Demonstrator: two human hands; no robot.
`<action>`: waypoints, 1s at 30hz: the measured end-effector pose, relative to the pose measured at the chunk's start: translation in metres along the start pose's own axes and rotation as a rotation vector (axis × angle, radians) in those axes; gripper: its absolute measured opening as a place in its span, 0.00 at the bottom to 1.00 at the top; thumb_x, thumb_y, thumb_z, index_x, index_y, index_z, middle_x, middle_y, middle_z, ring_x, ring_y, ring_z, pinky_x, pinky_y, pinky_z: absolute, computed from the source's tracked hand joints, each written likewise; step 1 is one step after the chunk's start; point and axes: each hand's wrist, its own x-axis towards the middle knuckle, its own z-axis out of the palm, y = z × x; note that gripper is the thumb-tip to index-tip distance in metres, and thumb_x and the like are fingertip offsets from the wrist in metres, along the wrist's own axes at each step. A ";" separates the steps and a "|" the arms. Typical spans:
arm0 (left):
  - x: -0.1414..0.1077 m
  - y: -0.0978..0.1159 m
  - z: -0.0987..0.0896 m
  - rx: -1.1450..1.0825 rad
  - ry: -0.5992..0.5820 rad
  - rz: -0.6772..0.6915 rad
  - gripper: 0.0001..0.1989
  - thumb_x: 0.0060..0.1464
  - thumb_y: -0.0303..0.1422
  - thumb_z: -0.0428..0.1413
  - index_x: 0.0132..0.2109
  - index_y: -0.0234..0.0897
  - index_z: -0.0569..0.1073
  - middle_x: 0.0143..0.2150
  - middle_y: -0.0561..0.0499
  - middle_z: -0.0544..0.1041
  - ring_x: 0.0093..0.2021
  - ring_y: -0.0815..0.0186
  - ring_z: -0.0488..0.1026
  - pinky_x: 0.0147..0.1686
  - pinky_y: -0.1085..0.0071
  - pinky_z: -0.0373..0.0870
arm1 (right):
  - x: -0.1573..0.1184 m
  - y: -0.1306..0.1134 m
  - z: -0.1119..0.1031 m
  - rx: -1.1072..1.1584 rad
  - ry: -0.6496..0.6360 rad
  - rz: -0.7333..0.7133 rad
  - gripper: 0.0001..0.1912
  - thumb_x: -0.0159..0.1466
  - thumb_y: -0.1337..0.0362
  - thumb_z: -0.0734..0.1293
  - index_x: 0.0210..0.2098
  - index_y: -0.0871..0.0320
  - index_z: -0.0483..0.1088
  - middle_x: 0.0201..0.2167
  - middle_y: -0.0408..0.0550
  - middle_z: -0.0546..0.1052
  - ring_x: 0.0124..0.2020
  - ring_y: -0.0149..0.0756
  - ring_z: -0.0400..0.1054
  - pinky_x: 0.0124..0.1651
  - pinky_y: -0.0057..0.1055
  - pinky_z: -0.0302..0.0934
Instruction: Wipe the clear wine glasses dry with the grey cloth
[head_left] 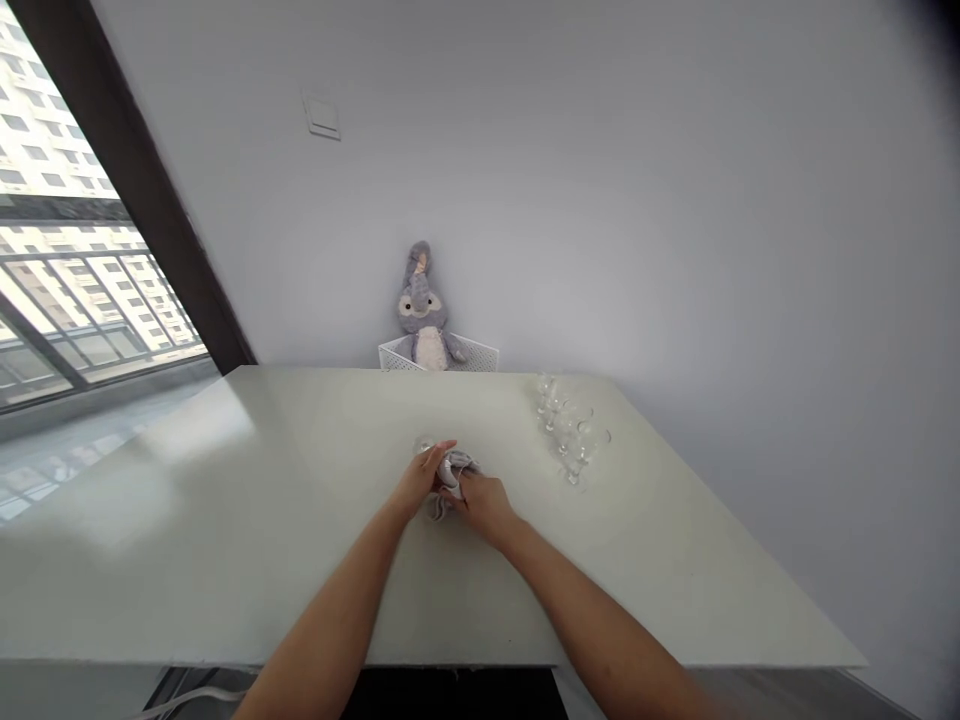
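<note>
Both hands meet over the middle of the white table (300, 560). My left hand (421, 478) is closed around a clear glass (424, 443), whose round end shows just beyond the knuckles; the rest is hidden by fingers and cloth. A grey and white cloth (463, 461) is bunched between the hands, with a loose end hanging below them. My right hand (484, 502) is closed on this cloth, its fingers pushed into the folds. Off to the right, several clear glasses (570, 437) stand close together; their exact shapes are hard to make out.
A white perforated basket (480, 358) with a grey plush toy (424, 315) in it sits at the table's far edge, against the wall. On the left is a window (75, 250) with a dark frame. A white cable (187, 697) lies below the front edge.
</note>
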 end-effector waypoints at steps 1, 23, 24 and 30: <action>0.000 -0.001 0.000 0.027 0.009 0.006 0.28 0.50 0.49 0.47 0.52 0.37 0.67 0.27 0.51 0.69 0.24 0.71 0.65 0.24 0.74 0.63 | 0.001 -0.001 -0.002 0.006 0.005 0.013 0.20 0.54 0.47 0.62 0.34 0.57 0.68 0.35 0.51 0.73 0.39 0.41 0.66 0.39 0.33 0.60; -0.002 0.001 -0.006 1.417 0.234 0.781 0.18 0.53 0.31 0.50 0.52 0.44 0.66 0.50 0.48 0.70 0.55 0.57 0.59 0.56 0.56 0.46 | 0.016 0.005 -0.044 0.505 0.044 0.317 0.17 0.53 0.53 0.66 0.31 0.62 0.68 0.22 0.47 0.75 0.19 0.34 0.70 0.21 0.26 0.62; -0.001 -0.001 -0.006 1.427 0.192 0.770 0.17 0.53 0.31 0.49 0.51 0.43 0.67 0.47 0.48 0.72 0.53 0.58 0.62 0.56 0.56 0.47 | 0.015 0.003 -0.044 0.480 0.012 0.296 0.17 0.52 0.53 0.66 0.31 0.62 0.68 0.21 0.46 0.74 0.19 0.33 0.69 0.20 0.26 0.62; 0.008 -0.012 -0.010 1.337 0.097 0.620 0.12 0.56 0.35 0.45 0.44 0.38 0.69 0.34 0.47 0.74 0.36 0.64 0.69 0.36 0.69 0.63 | 0.009 -0.006 -0.048 0.278 -0.019 0.115 0.15 0.49 0.57 0.68 0.32 0.60 0.71 0.25 0.43 0.73 0.23 0.31 0.68 0.22 0.25 0.64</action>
